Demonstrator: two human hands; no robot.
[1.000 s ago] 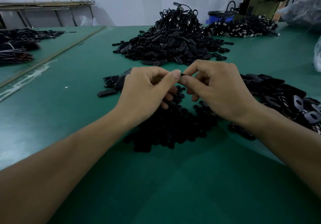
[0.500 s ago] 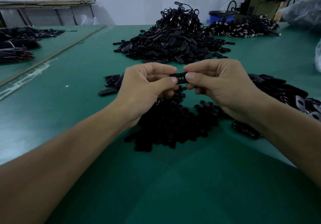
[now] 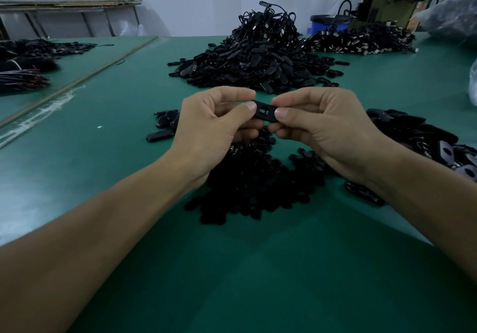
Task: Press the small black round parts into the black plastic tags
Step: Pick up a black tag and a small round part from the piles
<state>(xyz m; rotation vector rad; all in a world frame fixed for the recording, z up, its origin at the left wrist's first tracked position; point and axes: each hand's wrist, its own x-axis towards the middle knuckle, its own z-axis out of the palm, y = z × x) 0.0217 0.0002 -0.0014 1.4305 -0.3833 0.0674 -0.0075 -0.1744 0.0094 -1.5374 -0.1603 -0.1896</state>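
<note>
On the green table (image 3: 103,152) lies the heap of small round parts (image 3: 258,193); above it we hold one black plastic tag (image 3: 264,112). Our left hand (image 3: 214,128) and right hand (image 3: 325,126) each pinch one end. We should keep it level and press squarely.

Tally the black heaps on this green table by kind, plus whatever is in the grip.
Held tag, pinched by left hand and right hand: 1
Heap of small round parts: 1
Heaps of tags: 3 (far heap, right heap, small left cluster)
Heap of corded pieces: 1
Total: 6
</note>
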